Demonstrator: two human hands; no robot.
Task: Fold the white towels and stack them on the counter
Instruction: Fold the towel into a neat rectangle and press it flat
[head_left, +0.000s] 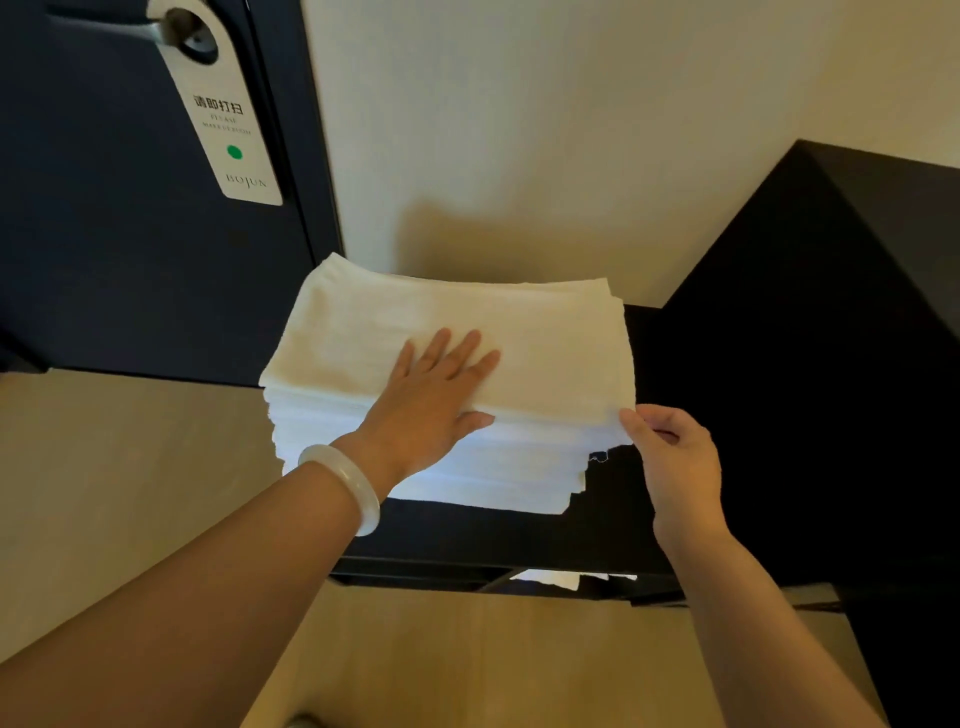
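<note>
White folded terry towels (447, 332) stacked on dark counter (644, 519), long axis left-right. Left hand (436, 395) flat, fingers straight, pressing top towel. Right hand (670, 457) pinches near right corner; it's nearer that edge.

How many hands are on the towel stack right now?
2. The left hand lies flat on top of the towel stack; the right hand pinches its near right corner. No other hand shows.
</note>
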